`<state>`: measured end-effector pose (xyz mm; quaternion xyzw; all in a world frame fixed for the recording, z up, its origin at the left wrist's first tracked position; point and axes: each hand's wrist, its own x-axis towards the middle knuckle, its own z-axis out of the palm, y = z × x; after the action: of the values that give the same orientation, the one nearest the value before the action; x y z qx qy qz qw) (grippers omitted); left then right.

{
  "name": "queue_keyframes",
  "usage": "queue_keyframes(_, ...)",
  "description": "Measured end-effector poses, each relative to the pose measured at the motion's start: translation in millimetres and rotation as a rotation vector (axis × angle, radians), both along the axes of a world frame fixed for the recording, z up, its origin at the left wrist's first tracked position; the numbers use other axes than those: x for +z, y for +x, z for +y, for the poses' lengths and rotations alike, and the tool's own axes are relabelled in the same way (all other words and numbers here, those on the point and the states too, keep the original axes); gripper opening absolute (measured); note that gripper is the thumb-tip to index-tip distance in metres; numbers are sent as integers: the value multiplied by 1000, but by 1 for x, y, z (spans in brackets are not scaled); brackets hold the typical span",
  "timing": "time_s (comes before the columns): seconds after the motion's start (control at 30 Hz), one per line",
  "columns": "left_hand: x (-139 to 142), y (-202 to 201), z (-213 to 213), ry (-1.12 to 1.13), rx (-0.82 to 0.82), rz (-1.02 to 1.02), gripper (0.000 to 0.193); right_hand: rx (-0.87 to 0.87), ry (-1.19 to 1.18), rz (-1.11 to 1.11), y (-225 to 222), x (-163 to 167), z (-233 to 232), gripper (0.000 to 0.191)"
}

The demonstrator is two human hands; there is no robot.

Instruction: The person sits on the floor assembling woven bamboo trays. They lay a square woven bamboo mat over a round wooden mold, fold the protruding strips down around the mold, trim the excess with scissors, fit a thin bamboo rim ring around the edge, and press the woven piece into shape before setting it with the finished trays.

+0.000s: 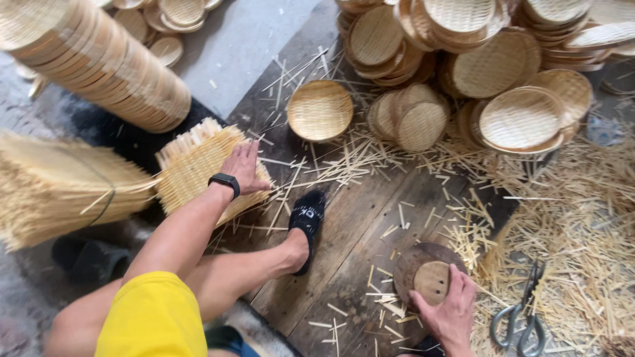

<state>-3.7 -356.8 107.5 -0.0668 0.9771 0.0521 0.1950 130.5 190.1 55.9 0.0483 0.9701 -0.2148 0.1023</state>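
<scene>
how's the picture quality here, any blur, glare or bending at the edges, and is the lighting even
Head view: soft, even daylight with faint shadows and no glare; the left hand on the woven mat and the right hand on the round wooden disc are sharp; the straw bundle at the left edge looks smeared; the stacked baskets in the corner appear stretched by wide-angle distortion.
</scene>
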Motion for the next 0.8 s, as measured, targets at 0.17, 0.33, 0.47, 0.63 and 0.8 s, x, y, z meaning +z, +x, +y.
queue_keyframes(0.17, 6, 46, -12, -219, 383, -471, 158, -207, -184, 43, -14, 7, -5, 100)
queue_keyframes(0.33, -14, 73, -32, -136, 396, -305, 140, -610, -1367, -246, -36, 3, 7, 82)
queue_keyframes(0.47, -8, 73, -52, -30, 353, -297, 114, -837, -1614, -333, -34, -4, 7, 72)
queue_keyframes(0.63, 15, 54, -49, 33, 315, -272, 29, -773, -1312, -219, -9, 10, 35, 59)
queue_keyframes(0.8, 56, 25, -7, -80, 310, 269, 15, -896, -1040, -274, 5, -9, 66, 44)
